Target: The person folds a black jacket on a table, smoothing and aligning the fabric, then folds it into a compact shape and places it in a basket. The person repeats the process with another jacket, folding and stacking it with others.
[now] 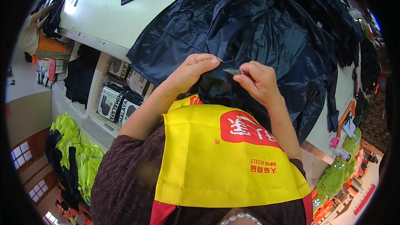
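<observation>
Left hand (192,71): fingers pinched together on a fold of the dark garment (250,25), near the table's front edge.
Right hand (259,82): fingers closed on a small thin metallic tool (232,71), its tip against the same fold; tool's kind cannot be told.
Dark garment: shiny navy fabric, spread in a crumpled heap across the white table (100,16), bunched up between both hands.
Apron (225,162): yellow with a red patch, worn by the person, below the hands.
White crates (100,96): under the table at left, holding packaged dark items and folded dark cloth.
Neon-green pile (81,154): on the floor at lower left.
</observation>
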Demonstrator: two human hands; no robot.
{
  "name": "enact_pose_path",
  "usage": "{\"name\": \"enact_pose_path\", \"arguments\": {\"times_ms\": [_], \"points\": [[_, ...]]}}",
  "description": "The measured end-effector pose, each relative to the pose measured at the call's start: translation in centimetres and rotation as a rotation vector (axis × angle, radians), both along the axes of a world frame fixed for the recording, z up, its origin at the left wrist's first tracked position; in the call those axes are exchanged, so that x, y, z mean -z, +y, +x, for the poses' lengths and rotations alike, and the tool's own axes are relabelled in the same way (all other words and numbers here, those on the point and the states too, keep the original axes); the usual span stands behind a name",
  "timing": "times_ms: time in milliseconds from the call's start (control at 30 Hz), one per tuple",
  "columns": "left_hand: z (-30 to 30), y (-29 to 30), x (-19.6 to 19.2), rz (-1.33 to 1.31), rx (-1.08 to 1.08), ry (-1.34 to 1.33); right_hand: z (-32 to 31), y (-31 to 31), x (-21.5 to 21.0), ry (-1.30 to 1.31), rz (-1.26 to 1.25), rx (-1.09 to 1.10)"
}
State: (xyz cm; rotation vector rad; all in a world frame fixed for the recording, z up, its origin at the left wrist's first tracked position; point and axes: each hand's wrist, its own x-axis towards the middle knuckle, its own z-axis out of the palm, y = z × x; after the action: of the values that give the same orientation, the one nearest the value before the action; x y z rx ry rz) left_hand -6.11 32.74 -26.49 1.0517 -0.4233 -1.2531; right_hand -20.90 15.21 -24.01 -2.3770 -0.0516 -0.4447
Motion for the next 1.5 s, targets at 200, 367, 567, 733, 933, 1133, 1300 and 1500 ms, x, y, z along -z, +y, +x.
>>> {"name": "enact_pose_path", "arguments": {"times_ms": [200, 367, 567, 733, 933, 1133, 1300, 1500], "points": [[-0.2, -0.2, -1.1, 0.055, 0.063, -0.181, 0.1, -0.7, -0.9, 0.184, 0.668, 0.199], [-0.3, -0.7, -1.3, 0.066, 0.086, -0.424, 2.3, 1.1, -1.7, 0.4, 0.73, 0.121], [-1.4, -1.1, -1.0, -0.044, -0.265, -1.043, 2.0, 2.0, -1.8, 0.328, 0.526, 0.247], [-1.6, -0.4, -1.7, 0.058, -0.159, -0.929, 2.0, 1.9, -1.8, 0.288, 0.764, 0.31], [-1.8, -0.5, -1.4, 0.047, -0.214, -0.837, 1.9, 1.4, -1.6, 0.089, 0.61, 0.374], [-1.7, -0.4, -1.4, 0.08, -0.226, -0.787, -0.1, -1.0, -2.7, 0.371, 0.892, 0.328], [-2.0, -0.4, -1.4, 0.073, -0.229, -0.833, -1.7, -0.1, -3.5, 0.464, 0.342, 0.237], [-2.3, -1.0, -1.5, 0.025, -0.233, -0.918, -1.7, 0.1, -3.7, 0.541, 0.271, 0.237]]}}
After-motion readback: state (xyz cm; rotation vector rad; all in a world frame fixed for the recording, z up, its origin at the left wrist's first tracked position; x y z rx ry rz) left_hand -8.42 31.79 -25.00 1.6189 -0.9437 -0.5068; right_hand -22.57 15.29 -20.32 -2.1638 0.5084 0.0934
